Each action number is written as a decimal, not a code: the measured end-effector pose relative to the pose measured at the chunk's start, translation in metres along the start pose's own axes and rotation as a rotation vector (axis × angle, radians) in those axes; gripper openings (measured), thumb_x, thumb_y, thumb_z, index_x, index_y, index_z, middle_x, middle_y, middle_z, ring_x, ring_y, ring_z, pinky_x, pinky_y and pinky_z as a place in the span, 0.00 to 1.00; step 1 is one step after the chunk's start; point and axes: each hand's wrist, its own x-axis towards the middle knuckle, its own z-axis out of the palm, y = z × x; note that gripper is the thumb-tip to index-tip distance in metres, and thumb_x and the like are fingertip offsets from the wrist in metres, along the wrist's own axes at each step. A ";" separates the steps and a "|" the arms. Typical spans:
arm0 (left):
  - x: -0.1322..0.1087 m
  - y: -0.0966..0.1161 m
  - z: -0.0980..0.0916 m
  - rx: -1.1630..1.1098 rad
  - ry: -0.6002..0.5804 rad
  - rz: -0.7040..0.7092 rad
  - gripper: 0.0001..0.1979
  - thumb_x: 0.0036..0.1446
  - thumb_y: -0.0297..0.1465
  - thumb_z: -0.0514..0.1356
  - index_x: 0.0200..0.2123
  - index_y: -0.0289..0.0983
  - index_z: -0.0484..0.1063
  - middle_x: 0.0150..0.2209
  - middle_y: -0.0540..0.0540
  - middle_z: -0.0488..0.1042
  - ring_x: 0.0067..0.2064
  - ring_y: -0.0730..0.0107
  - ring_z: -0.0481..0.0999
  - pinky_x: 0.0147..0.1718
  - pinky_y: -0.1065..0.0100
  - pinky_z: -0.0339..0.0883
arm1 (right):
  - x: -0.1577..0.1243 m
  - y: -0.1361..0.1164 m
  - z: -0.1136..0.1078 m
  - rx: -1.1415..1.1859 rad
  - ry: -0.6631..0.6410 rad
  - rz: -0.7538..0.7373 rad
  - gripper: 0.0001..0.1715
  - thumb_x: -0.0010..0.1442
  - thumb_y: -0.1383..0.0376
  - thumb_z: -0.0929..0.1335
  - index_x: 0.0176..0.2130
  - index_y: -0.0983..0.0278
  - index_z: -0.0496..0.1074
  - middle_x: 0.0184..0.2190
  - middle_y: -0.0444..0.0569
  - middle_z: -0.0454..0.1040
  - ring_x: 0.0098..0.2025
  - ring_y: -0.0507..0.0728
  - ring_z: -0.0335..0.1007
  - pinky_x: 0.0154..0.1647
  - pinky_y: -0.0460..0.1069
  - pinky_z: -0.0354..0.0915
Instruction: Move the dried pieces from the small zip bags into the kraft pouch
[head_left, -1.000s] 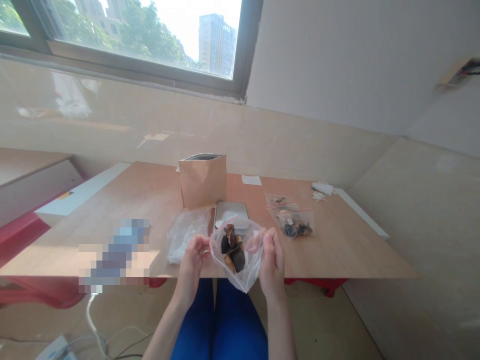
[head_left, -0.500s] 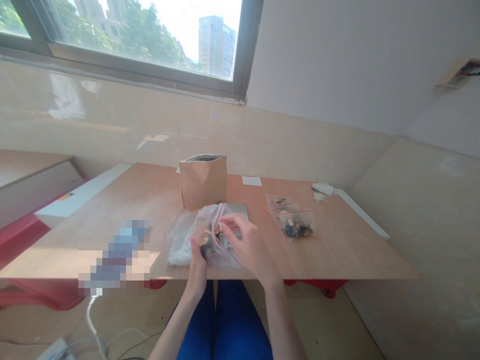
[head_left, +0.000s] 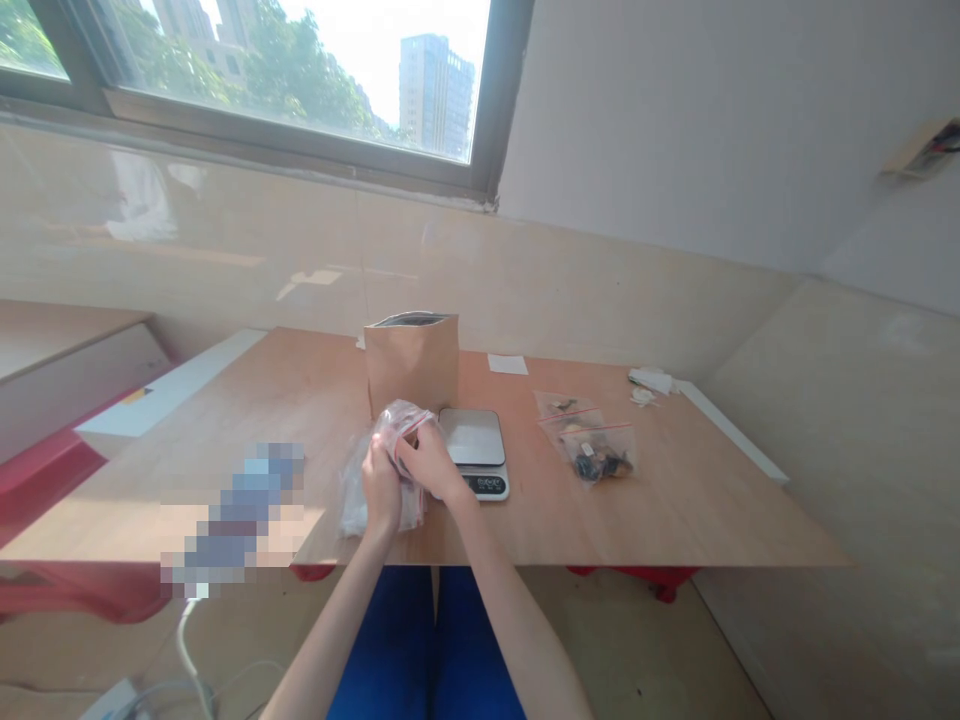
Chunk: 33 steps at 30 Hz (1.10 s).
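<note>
Both my hands meet just left of the small digital scale (head_left: pixel 474 445), over the wooden table (head_left: pixel 675 500). My left hand (head_left: pixel 381 487) and my right hand (head_left: pixel 430 463) are closed on a clear zip bag (head_left: pixel 401 418) with a red seal strip; its top sticks up between my fingers. The dark pieces inside it are hidden by my hands. Under my hands lies a pile of empty clear bags (head_left: pixel 349 495). A brown paper pouch (head_left: pixel 411 360) stands open right behind.
Filled zip bags (head_left: pixel 592 445) with dark pieces lie right of the scale. A white slip (head_left: pixel 508 364) and small white scraps (head_left: pixel 649 382) lie near the far edge. A blurred-out patch (head_left: pixel 240 510) sits front left. Cables trail on the floor at lower left.
The bag hung open between my hands in front of the table edge. My hands carried it up and left over the bag pile, and my right hand closed in on its top.
</note>
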 end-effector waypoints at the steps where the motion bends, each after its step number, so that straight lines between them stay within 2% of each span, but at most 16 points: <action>1: 0.006 -0.007 -0.001 -0.019 0.049 -0.025 0.11 0.56 0.37 0.52 0.29 0.38 0.70 0.29 0.48 0.73 0.38 0.64 0.72 0.39 0.67 0.64 | 0.001 0.004 0.005 -0.020 0.022 0.004 0.07 0.57 0.66 0.63 0.27 0.63 0.64 0.27 0.43 0.68 0.33 0.53 0.65 0.40 0.48 0.64; 4: 0.019 -0.027 -0.002 -0.103 0.103 -0.054 0.06 0.51 0.33 0.55 0.27 0.38 0.70 0.28 0.49 0.73 0.36 0.65 0.72 0.38 0.67 0.65 | 0.000 0.017 0.018 -0.032 0.068 -0.019 0.02 0.56 0.67 0.65 0.33 0.63 0.64 0.35 0.47 0.70 0.41 0.55 0.65 0.47 0.52 0.62; 10: 0.023 -0.046 0.000 -0.332 0.054 -0.110 0.14 0.53 0.38 0.52 0.32 0.38 0.73 0.32 0.47 0.77 0.35 0.67 0.75 0.37 0.67 0.68 | 0.000 0.033 0.017 0.103 0.127 -0.015 0.07 0.59 0.65 0.62 0.40 0.62 0.63 0.39 0.48 0.70 0.44 0.55 0.67 0.48 0.51 0.62; 16: 0.022 -0.044 -0.002 -0.495 0.045 -0.147 0.13 0.53 0.38 0.53 0.33 0.38 0.75 0.33 0.47 0.78 0.34 0.68 0.76 0.36 0.68 0.69 | 0.001 0.019 -0.001 0.112 0.056 -0.100 0.08 0.60 0.63 0.62 0.41 0.61 0.64 0.41 0.48 0.71 0.45 0.55 0.67 0.49 0.51 0.62; 21: 0.021 -0.041 -0.003 -0.538 -0.010 -0.128 0.17 0.53 0.40 0.54 0.37 0.35 0.74 0.30 0.45 0.79 0.34 0.66 0.77 0.36 0.67 0.68 | 0.009 0.003 -0.016 0.192 0.224 -0.098 0.10 0.61 0.59 0.62 0.42 0.61 0.63 0.37 0.46 0.69 0.39 0.53 0.69 0.43 0.48 0.66; 25: 0.019 -0.041 -0.004 -0.520 -0.017 -0.146 0.20 0.51 0.40 0.56 0.42 0.34 0.73 0.29 0.44 0.79 0.33 0.64 0.77 0.33 0.66 0.68 | 0.038 -0.014 -0.036 0.404 0.295 -0.093 0.14 0.59 0.55 0.62 0.42 0.60 0.59 0.32 0.44 0.67 0.34 0.52 0.70 0.30 0.45 0.68; 27: 0.019 -0.042 -0.005 -0.505 -0.025 -0.159 0.20 0.50 0.40 0.56 0.43 0.34 0.72 0.30 0.43 0.79 0.32 0.64 0.76 0.30 0.66 0.68 | 0.060 -0.025 -0.049 0.429 0.347 -0.132 0.14 0.59 0.55 0.62 0.42 0.59 0.58 0.31 0.44 0.66 0.34 0.52 0.70 0.29 0.45 0.68; 30: 0.018 -0.042 -0.006 -0.480 -0.016 -0.186 0.20 0.51 0.43 0.56 0.41 0.35 0.72 0.31 0.43 0.78 0.31 0.64 0.75 0.26 0.68 0.67 | 0.094 -0.040 -0.067 0.333 0.416 -0.221 0.12 0.61 0.56 0.60 0.43 0.59 0.57 0.32 0.44 0.66 0.36 0.51 0.69 0.31 0.44 0.67; 33: 0.017 -0.041 -0.006 -0.474 -0.017 -0.186 0.19 0.51 0.43 0.55 0.40 0.37 0.72 0.31 0.44 0.78 0.32 0.65 0.75 0.24 0.69 0.66 | 0.122 -0.047 -0.076 0.104 0.417 -0.285 0.11 0.63 0.60 0.58 0.45 0.60 0.56 0.34 0.46 0.67 0.37 0.52 0.68 0.37 0.46 0.65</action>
